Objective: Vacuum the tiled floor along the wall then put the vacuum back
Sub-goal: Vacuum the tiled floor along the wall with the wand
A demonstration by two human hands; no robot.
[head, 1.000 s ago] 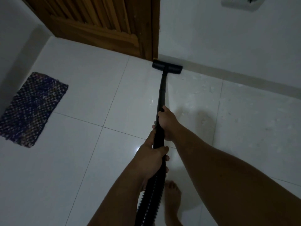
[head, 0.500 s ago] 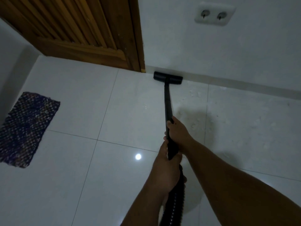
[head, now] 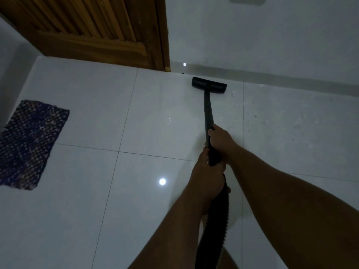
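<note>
A black vacuum wand (head: 208, 109) runs from my hands to a flat black floor head (head: 209, 85) resting on the white tiled floor (head: 155, 117), just short of the grey skirting of the wall (head: 272, 35). My right hand (head: 220, 139) grips the wand higher up. My left hand (head: 208, 176) is closed around it just below, where the ribbed black hose (head: 213, 226) begins. The hose drops between my arms and out of the bottom of the view. The vacuum's body is out of sight.
A slatted wooden door (head: 93, 30) stands left of the floor head. A dark woven mat (head: 29, 144) lies by the left wall. Pale specks dot the tile (head: 291, 121) to the right of the wand. A wall socket (head: 247, 0) shows at the top edge.
The floor head has slid right along the skirting, away from the door frame. Both hands stayed closed on the wand, and the view shifted right with them.
</note>
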